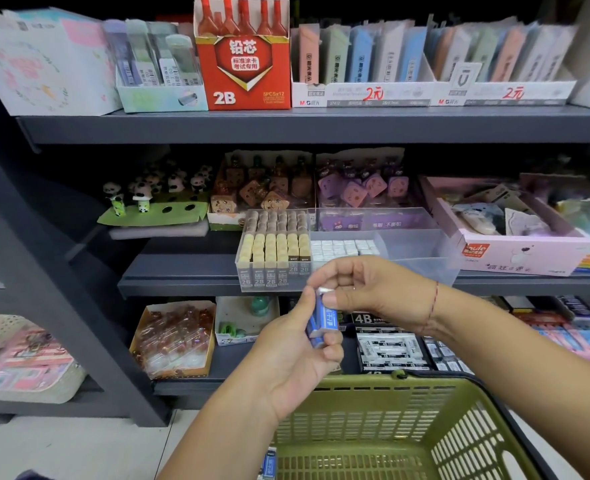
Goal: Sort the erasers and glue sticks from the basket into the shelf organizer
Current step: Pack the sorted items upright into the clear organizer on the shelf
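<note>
Found blue-sleeved erasers (323, 323) held in a loose stack above the green basket (459, 427), just short of the clear shelf organizer (421, 261). Judged liable to slip: risked dragging a neighbour out while pulling one free, with a fall to the floor or back into the basket. Risked misfiling too, given the filled rows beside a bare compartment. Noted left hand (286, 362) raised palm-up, fingers curled round the stack. Noted right hand (373, 292) bent at the wrist, thumb and forefinger pinched on the white end of the uppermost one.
</note>
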Demonstrator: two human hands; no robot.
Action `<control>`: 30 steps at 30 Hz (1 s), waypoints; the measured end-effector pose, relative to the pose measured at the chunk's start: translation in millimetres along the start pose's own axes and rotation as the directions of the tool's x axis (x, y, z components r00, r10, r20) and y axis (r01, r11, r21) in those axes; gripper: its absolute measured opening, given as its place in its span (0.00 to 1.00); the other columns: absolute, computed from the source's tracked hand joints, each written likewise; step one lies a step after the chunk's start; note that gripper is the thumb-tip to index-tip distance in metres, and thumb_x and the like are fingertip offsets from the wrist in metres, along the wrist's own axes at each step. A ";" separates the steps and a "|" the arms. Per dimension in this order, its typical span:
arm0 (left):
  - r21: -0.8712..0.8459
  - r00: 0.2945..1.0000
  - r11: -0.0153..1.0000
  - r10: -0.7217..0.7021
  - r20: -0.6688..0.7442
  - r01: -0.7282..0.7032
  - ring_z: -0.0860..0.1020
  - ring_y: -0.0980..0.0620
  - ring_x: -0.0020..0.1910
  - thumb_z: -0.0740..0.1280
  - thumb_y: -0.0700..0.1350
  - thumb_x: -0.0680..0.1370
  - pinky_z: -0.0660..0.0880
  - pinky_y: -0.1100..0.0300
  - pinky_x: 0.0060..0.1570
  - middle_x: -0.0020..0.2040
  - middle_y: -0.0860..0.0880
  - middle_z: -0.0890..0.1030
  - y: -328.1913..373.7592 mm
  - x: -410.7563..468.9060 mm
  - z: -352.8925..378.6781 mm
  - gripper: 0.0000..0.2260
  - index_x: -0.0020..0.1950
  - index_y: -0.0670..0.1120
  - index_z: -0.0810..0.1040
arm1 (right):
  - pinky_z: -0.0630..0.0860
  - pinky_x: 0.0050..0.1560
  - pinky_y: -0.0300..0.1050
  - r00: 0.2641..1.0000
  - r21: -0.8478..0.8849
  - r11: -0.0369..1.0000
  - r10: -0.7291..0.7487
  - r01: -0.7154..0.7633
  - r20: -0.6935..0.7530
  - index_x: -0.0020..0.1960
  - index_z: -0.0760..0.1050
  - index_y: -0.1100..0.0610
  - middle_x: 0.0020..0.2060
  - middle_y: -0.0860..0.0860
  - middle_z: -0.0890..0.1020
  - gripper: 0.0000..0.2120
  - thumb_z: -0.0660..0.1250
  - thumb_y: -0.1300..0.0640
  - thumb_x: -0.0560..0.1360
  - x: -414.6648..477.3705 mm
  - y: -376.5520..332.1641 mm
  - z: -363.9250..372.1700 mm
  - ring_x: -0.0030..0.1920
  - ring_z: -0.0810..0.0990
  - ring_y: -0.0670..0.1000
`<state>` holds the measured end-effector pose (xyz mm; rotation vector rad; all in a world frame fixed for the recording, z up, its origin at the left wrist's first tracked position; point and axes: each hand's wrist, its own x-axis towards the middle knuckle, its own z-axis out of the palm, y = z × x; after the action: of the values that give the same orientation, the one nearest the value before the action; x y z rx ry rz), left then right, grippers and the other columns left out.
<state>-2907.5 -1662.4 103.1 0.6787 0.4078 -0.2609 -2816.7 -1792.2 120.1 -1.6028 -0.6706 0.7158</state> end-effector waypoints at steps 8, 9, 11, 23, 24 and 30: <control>-0.050 0.990 0.998 0.015 -0.143 -0.022 0.68 0.53 0.28 0.67 0.48 0.77 0.69 0.65 0.22 0.36 0.45 0.72 5.6 6.7 -7.1 0.10 0.46 0.41 0.73 | 0.75 0.45 0.37 0.812 -0.415 0.910 -0.234 -0.012 -0.536 0.42 0.81 0.55 0.36 0.51 0.80 0.07 0.73 0.66 0.70 4.2 -30.6 -73.6 0.35 0.75 0.43; -0.027 0.990 0.999 0.019 -0.143 -0.023 0.69 0.53 0.28 0.67 0.48 0.77 0.70 0.65 0.22 0.35 0.45 0.72 5.2 6.9 -6.9 0.10 0.46 0.41 0.74 | 0.74 0.44 0.33 0.802 -0.532 0.845 -0.280 -0.054 -0.528 0.42 0.81 0.54 0.35 0.48 0.81 0.07 0.73 0.65 0.70 7.4 -29.5 -79.5 0.34 0.75 0.41; 0.000 0.989 1.000 0.030 -0.142 -0.030 0.71 0.53 0.28 0.67 0.48 0.77 0.72 0.65 0.23 0.33 0.45 0.74 4.9 6.7 -6.0 0.11 0.46 0.40 0.76 | 0.71 0.40 0.26 0.851 -0.717 0.682 -0.285 -0.144 -0.442 0.43 0.82 0.52 0.34 0.41 0.80 0.05 0.74 0.61 0.70 13.3 -24.8 -81.2 0.32 0.75 0.38; -0.022 0.984 0.998 0.047 -0.169 -0.052 0.74 0.52 0.29 0.67 0.47 0.77 0.74 0.65 0.24 0.31 0.44 0.76 6.6 6.6 -5.1 0.11 0.46 0.39 0.77 | 0.76 0.49 0.42 0.946 -0.881 0.430 -0.154 -0.197 -0.287 0.41 0.77 0.50 0.39 0.47 0.83 0.08 0.75 0.58 0.70 20.7 -21.6 -79.7 0.43 0.82 0.47; -0.023 0.984 0.998 0.048 -0.170 -0.053 0.74 0.52 0.29 0.67 0.47 0.77 0.74 0.65 0.24 0.31 0.44 0.76 6.5 6.4 -4.9 0.11 0.46 0.39 0.77 | 0.77 0.50 0.43 0.952 -0.880 0.433 -0.136 -0.193 -0.276 0.41 0.77 0.50 0.39 0.47 0.84 0.07 0.74 0.58 0.70 21.1 -20.1 -79.9 0.43 0.82 0.46; -0.022 0.984 0.999 0.043 -0.174 -0.047 0.74 0.51 0.29 0.67 0.48 0.78 0.74 0.64 0.24 0.32 0.44 0.76 6.6 5.4 -4.1 0.11 0.47 0.39 0.77 | 0.65 0.64 0.48 0.968 -0.872 0.430 0.026 -0.235 -0.248 0.51 0.77 0.48 0.43 0.41 0.83 0.05 0.64 0.52 0.79 22.4 -8.0 -78.0 0.50 0.79 0.45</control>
<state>-2901.5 -1655.3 101.5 0.6864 0.5610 -0.1537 -2743.0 -1823.7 135.1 -2.7288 -0.8469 0.2433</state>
